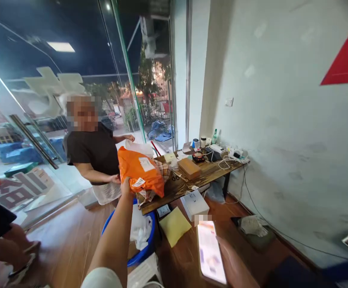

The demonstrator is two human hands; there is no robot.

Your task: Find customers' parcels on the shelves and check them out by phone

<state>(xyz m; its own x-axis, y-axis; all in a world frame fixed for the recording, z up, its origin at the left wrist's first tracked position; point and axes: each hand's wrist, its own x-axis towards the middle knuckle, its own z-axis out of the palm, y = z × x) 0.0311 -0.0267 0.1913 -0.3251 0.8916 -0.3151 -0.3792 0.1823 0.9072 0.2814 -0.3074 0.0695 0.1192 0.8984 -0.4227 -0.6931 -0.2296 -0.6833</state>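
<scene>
My left hand [126,187] is clamped on the near edge of an orange parcel [141,175], up by the end of the bench [214,172]. My right hand [233,258] grips a lit phone [211,252], well apart from the parcel.

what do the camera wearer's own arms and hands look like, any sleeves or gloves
A plain whitish fabric sleeve shows at the bottom edge on the left arm; beyond it the forearm is bare, with no watch or bracelet visible. The left hand is ungloved. The blurred right hand shows no glove either; any right sleeve is out of view.
</scene>
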